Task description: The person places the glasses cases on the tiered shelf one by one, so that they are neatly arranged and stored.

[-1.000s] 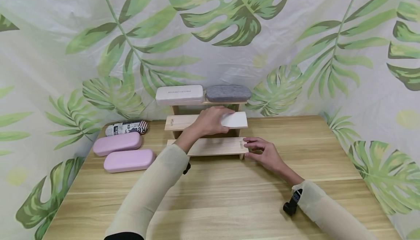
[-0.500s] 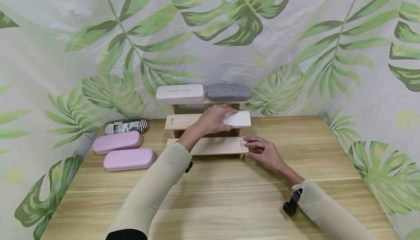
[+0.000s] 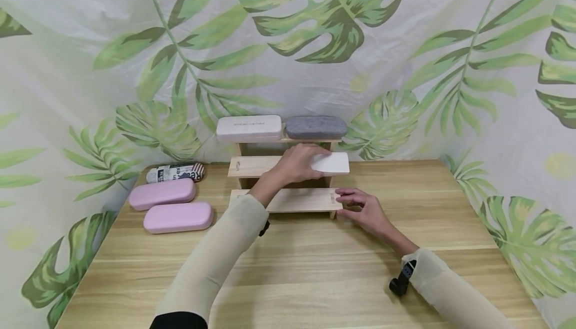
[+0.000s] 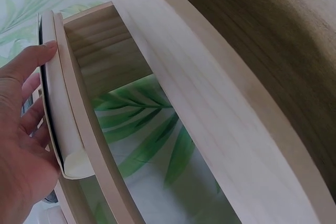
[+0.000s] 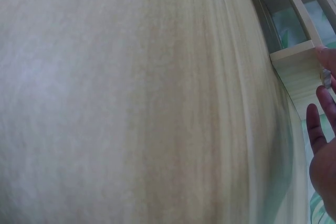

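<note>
A white, flat, oblong case [image 3: 333,163] sits on the right half of the middle shelf [image 3: 254,167] of a pale wooden three-tier stand [image 3: 299,200], its right end at or slightly past the shelf's end. The person's left grip [image 3: 297,163] is closed around it, thumb along the front and fingers behind. The step looks like seating the case; it would go best with both long edges squared to the board before the fingers ease off, and a small leftward nudge should cure any overhang. Low knuckles would spare the white lettered case [image 3: 249,128] and grey felt-like case [image 3: 316,127] above. The person's right grip [image 3: 363,210] holds the lowest shelf [image 4: 199,77] by its right end; light, even pressure should stop the stand sliding on the wood-grained counter [image 3: 315,279]. Leftward lie a newsprint-patterned rounded case [image 3: 175,173] and two smooth pink cases [image 3: 178,217]; the left cream sleeve [image 3: 225,249], near one, should swing clear.
</note>
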The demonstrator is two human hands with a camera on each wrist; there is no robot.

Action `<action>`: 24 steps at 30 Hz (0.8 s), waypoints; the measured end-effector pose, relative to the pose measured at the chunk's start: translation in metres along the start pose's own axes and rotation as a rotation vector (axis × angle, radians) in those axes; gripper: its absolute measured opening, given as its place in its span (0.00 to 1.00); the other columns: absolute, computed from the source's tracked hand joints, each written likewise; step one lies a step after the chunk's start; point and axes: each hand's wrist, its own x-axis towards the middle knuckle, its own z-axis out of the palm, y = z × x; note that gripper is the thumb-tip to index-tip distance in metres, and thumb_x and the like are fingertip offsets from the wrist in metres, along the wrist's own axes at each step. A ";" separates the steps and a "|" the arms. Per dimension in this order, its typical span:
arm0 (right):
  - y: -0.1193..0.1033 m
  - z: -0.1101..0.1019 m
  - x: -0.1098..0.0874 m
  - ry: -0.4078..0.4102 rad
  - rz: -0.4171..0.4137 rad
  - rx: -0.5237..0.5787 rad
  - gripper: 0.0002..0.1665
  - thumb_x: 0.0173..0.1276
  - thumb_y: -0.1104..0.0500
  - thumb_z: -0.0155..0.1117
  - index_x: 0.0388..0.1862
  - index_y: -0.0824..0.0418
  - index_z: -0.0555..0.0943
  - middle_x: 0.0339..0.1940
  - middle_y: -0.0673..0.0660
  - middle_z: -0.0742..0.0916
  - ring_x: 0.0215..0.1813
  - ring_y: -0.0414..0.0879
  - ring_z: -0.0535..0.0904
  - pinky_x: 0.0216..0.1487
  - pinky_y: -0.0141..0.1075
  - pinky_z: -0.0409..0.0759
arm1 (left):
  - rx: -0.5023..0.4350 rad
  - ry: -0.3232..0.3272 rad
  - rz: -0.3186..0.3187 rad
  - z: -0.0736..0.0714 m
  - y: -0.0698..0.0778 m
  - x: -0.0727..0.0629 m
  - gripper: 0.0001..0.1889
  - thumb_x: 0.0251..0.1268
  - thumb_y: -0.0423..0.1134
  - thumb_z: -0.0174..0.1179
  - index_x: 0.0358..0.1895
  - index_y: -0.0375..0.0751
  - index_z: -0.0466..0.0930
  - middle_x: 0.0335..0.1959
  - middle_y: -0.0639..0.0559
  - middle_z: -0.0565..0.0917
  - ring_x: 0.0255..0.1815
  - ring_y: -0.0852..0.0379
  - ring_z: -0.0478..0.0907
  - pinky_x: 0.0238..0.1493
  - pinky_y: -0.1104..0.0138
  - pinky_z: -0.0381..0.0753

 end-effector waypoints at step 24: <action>-0.001 0.001 -0.001 -0.008 -0.016 0.011 0.18 0.65 0.73 0.75 0.54 0.75 0.87 0.65 0.72 0.84 0.65 0.68 0.80 0.56 0.67 0.80 | 0.024 -0.021 -0.044 0.002 0.008 0.004 0.29 0.64 0.50 0.76 0.69 0.55 0.83 0.68 0.53 0.83 0.62 0.47 0.83 0.52 0.54 0.85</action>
